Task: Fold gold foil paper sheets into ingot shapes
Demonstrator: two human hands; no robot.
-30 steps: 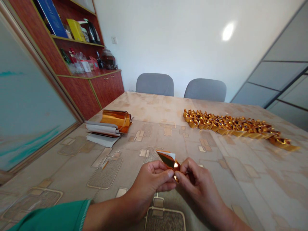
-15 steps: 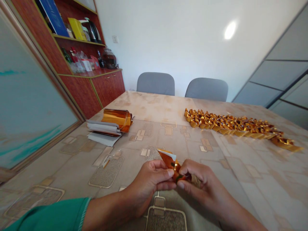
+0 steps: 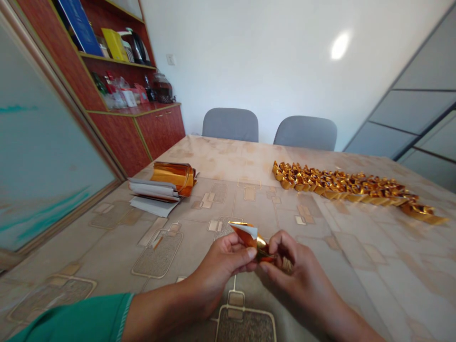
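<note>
A partly folded piece of gold foil paper (image 3: 245,232), white on its inner side, is held between both hands above the table. My left hand (image 3: 226,259) pinches its left part, thumb on top and fingers beneath. My right hand (image 3: 294,263) grips its right end between thumb and curled fingers, which partly cover that end. At the back left lies a pile of gold and white foil sheets (image 3: 173,175), bent over in a loose roll. Rows of folded gold foil pieces (image 3: 342,185) stand close together at the right.
The table (image 3: 213,152) has a patterned cover. Two grey chairs (image 3: 230,124) (image 3: 305,133) stand behind its far edge. A red-brown cabinet (image 3: 156,126) with bottles and boxes is at the back left, beside a sliding door (image 3: 46,142).
The foil paper has shifted slightly left and tilted in my left hand. My right index finger has lifted a little, and the foil's middle shows more opened out.
</note>
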